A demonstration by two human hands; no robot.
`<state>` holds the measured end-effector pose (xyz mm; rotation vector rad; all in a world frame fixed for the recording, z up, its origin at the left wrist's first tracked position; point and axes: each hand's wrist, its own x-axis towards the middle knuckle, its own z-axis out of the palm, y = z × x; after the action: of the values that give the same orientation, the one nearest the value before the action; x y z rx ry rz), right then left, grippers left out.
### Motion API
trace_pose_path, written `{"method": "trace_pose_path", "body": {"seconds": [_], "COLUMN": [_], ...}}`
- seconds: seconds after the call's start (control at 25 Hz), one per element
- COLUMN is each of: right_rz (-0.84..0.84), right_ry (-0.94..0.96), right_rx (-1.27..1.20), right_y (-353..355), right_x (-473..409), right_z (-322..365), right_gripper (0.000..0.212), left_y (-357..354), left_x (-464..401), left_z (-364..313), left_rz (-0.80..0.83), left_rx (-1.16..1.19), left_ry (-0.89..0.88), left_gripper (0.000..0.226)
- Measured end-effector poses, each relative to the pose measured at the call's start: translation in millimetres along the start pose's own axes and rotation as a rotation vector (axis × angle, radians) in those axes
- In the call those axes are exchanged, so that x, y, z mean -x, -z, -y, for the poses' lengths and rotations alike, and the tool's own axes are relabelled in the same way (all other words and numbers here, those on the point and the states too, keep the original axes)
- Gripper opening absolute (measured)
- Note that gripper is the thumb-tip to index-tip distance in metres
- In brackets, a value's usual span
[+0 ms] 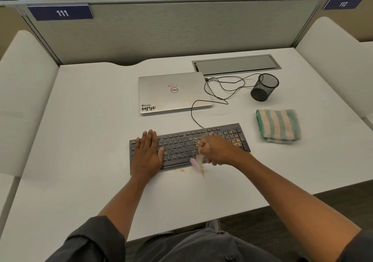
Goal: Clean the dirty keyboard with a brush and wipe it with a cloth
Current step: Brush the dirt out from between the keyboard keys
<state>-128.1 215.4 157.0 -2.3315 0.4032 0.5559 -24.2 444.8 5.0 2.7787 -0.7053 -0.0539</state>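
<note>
My right hand (217,150) clamps the blurred pink brush (196,163) (light, stiff); flat left hand (147,152) steadies the rigid grey keyboard (181,146).

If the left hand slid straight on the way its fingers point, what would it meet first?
The left hand lies flat on the keyboard, fingers pointing away. Past the keyboard's far edge comes bare desk, then probably the closed laptop; depth is uncertain.

Desk (84,132): white, being enclosed by cream side panels at 9 and 3 o'clock.
Partition (161,33): grey fabric, standing at 12 o'clock, being labelled 111 and 112.
Cable hatch (236,64): being kept closed, 1 o'clock.
Floor (302,207): dark, being seen at 5 o'clock.
Light: even, soft.
</note>
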Motion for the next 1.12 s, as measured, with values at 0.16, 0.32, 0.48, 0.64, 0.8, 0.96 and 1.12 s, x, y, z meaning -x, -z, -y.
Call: {"method": "trace_pose_path", "body": {"seconds": [0.16,0.32,0.48,0.64,0.8,0.96,1.12], "right_rz": [-0.102,0.005,-0.101,-0.138,-0.108,-0.096,-0.23], "right_ry": [0.027,-0.088,-0.062,-0.092,-0.077,-0.102,-0.046], "right_rx": [-0.037,0.107,-0.105,0.118,-0.048,-0.082,-0.016], "right_y": [1.6,-1.3,-1.4,4.8,13.2,4.2,11.9], "right_x": [0.0,-3.6,-2.9,-7.9,-5.2,-4.1,-6.5], "right_z": [1.8,2.2,5.4,1.2,-2.6,-15.9,-10.7], "right_gripper": [0.015,0.021,0.014,0.021,0.016,0.012,0.009], "left_y": [1.6,1.6,0.4,0.4,0.6,1.7,1.5], "left_x": [0.6,-0.1,0.2,0.1,0.3,0.5,0.5], "left_z": [-0.1,-0.6,0.6,0.2,0.3,-0.9,-0.4], "left_rz": [0.002,0.0,-0.001,0.009,0.012,0.014,0.014], "left_rx": [0.002,0.003,-0.002,-0.013,-0.02,-0.023,-0.029], "left_ry": [0.002,0.0,-0.003,0.0,0.001,0.002,0.003], "left_gripper": [0.078,0.077,0.077,0.077,0.077,0.078,0.077]}}
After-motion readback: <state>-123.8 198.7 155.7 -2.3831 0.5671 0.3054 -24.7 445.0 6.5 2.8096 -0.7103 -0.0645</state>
